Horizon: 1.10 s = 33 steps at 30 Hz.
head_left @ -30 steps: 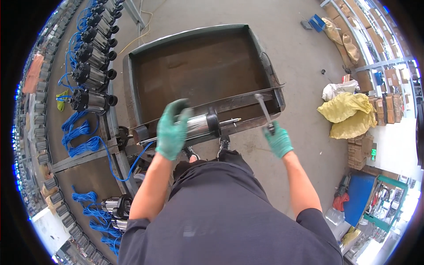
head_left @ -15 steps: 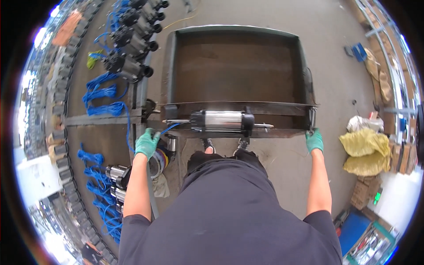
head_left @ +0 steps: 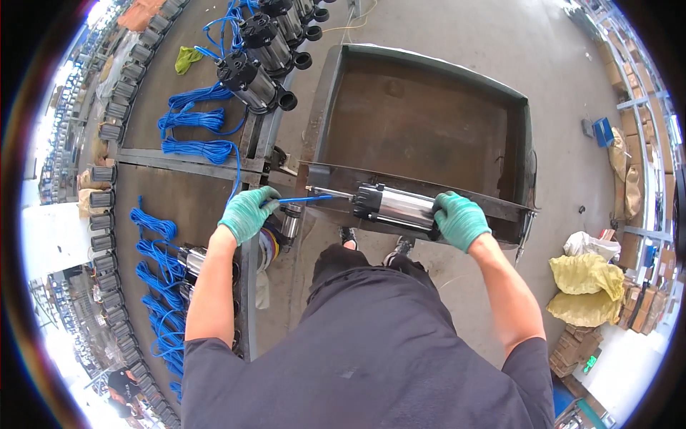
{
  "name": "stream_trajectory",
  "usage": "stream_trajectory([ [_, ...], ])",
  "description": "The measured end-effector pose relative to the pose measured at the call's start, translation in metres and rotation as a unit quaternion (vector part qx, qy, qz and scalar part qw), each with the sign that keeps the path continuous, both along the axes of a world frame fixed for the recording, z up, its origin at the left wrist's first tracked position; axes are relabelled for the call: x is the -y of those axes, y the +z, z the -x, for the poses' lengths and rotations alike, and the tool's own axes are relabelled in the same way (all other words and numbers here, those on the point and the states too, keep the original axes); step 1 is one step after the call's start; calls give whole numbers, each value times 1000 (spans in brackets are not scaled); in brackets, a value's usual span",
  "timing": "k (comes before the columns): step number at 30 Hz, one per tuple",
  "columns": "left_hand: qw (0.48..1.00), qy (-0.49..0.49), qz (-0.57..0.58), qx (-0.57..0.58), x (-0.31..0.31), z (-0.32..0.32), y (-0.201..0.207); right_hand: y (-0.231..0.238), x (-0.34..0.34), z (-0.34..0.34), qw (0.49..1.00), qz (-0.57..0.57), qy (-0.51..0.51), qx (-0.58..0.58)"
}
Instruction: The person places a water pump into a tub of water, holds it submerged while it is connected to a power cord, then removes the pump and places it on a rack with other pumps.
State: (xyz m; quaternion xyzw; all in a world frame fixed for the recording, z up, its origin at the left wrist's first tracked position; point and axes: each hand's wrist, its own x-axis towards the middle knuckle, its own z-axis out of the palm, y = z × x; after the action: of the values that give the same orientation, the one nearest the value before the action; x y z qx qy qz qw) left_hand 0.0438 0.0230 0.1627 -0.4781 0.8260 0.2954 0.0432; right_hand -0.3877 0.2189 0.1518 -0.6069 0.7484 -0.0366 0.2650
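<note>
L hand (head_left: 247, 212), green glove: fingers (head_left: 269, 193) closed round the blue cord (head_left: 304, 199). R hand (head_left: 461, 222), same glove: fingers wrapped over & gripping R end of the motor (head_left: 404, 204). Motor = silver cyl. w/ black ends, lying crosswise at near edge of tray (head_left: 527, 125), approx. ctr of frame; its shaft (head_left: 332, 192) points L, cord alongside.

Edges/room: L hand is at R edge of desk (head_left: 193, 193); a gap separates desk & tray. R hand is short of tray's R near corner, some room betw. Farther R, wide strip of floor (head_left: 564, 168) runs from tray to sacks.

Counts: 1 motor, 1 tray. Upper L of frame: 4 pumps (head_left: 256, 80) on desk, top one cut by frame edge; 3 cord bundles (head_left: 191, 121); 1 lime cloth (head_left: 187, 59). Lower L: at least 2 more pumps, partly behind forearm; bundles there overlap, can't count. R of frame: 1 pile yellow sacks (head_left: 586, 279), 1 white sack (head_left: 592, 246), 1 blue bin (head_left: 603, 133).
</note>
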Motion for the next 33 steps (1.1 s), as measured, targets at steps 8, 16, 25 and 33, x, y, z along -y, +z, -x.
stream_trajectory([
  [8,994,-1,44,-96,43,-29,15,61,0,78,989,45,-134,38],
  [16,960,-130,211,-132,61,123,-70,41,72,108,977,-64,-115,-169],
  [25,997,48,51,-27,69,177,-130,-61,126,109,966,-136,-110,-188],
  [33,994,75,41,62,71,186,-127,-137,137,104,980,-42,-128,-145],
])
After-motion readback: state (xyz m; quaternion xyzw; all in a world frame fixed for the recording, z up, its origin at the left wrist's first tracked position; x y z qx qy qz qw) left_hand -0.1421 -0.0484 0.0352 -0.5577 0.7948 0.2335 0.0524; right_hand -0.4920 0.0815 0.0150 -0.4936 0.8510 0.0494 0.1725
